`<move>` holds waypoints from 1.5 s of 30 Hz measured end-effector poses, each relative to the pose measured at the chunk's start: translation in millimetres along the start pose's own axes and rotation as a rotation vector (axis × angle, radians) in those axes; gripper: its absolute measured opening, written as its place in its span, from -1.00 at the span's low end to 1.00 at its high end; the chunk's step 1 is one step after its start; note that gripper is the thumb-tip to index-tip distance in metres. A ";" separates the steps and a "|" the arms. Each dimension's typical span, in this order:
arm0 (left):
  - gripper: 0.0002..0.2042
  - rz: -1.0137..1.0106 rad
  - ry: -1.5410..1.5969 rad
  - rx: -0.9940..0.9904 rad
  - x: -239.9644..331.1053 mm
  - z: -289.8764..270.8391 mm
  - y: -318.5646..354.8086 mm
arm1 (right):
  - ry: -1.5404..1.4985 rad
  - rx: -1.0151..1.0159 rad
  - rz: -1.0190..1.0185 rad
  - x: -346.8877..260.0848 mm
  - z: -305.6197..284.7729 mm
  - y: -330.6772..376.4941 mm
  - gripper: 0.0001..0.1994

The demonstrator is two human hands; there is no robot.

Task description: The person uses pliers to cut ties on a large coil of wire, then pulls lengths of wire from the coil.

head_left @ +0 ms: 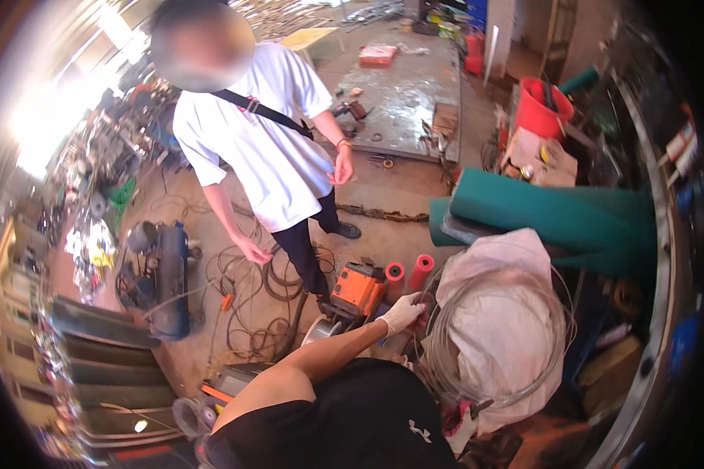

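A loose coil of grey metal wire (557,356) rests on a pale, crumpled sack (485,313) to the right of my body. My left hand (403,314), in a white glove with a reddish palm, reaches to the coil's left edge, and its fingers close around wire there. Low in the picture, by the coil's near edge, is my right hand (460,426), also gloved in white and red. Its fingers look curled, with a short dark piece sticking out beside them. My body partly hides this hand, so what it grips is unclear.
An orange machine (357,289) and two red rollers (421,266) stand left of the coil. Cables (250,313) cover the floor near a blue compressor (172,273). A person in a white shirt (258,133) stands ahead. Green rolled sheet (547,211) lies beyond the sack.
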State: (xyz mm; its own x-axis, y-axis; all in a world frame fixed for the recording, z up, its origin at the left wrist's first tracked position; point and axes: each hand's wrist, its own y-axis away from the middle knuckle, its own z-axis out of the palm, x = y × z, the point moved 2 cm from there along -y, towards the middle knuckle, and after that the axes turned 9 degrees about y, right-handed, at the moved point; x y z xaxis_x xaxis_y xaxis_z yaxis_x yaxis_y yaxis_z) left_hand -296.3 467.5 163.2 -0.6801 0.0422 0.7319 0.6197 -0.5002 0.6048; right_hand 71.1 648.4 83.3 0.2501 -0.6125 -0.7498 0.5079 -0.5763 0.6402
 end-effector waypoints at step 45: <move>-0.47 0.327 -0.781 0.289 22.1 -40.4 -87.9 | 0.225 -0.082 -0.017 25.1 -76.3 -25.0 -0.74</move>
State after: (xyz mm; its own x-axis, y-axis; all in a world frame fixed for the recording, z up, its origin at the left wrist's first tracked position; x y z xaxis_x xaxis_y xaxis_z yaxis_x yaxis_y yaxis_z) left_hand -381.6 477.5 113.5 -0.0564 0.5655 0.8228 0.8821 -0.3578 0.3065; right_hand 127.6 688.7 35.7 0.4140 -0.4616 -0.7846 0.5769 -0.5337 0.6184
